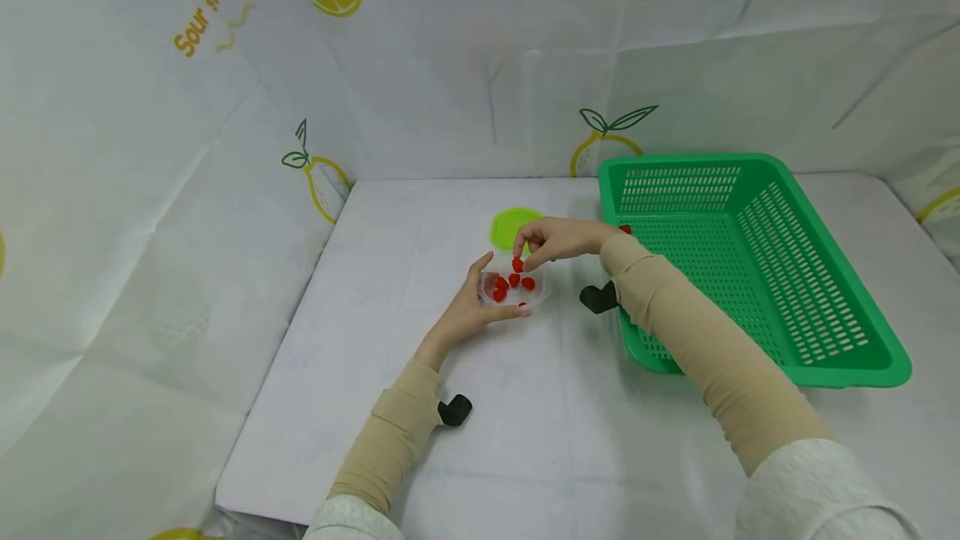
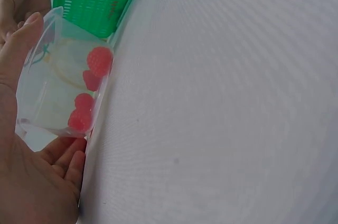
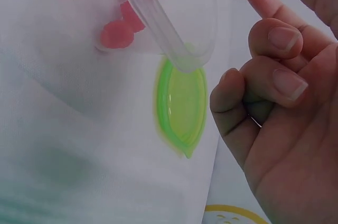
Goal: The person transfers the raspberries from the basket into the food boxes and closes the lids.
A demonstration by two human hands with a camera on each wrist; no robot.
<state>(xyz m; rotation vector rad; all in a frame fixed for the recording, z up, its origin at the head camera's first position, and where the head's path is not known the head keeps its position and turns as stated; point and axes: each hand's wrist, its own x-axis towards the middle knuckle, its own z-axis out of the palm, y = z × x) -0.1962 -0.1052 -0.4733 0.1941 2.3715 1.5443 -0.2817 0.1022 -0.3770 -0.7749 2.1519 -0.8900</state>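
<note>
A small clear plastic container [image 2: 58,86] sits on the table, gripped by my left hand [image 1: 467,312] with the thumb on the near side and the fingers around the far side. Several red raspberries [image 2: 100,61] lie at its bottom. Over its opening, my right hand [image 1: 557,238] pinches one raspberry [image 1: 517,265] between thumb and index finger; the other fingers are curled in the right wrist view. Just behind the container lies a lime-green lid [image 3: 182,105], partly covered by the right hand in the head view.
To the right stands a large green slatted basket [image 1: 888,361], with the right forearm across its left side. A red raspberry [image 1: 625,229] shows at its left wall, partly hidden by the wrist. White cloth [image 1: 420,123] with lemon prints hangs behind the table [image 1: 360,273].
</note>
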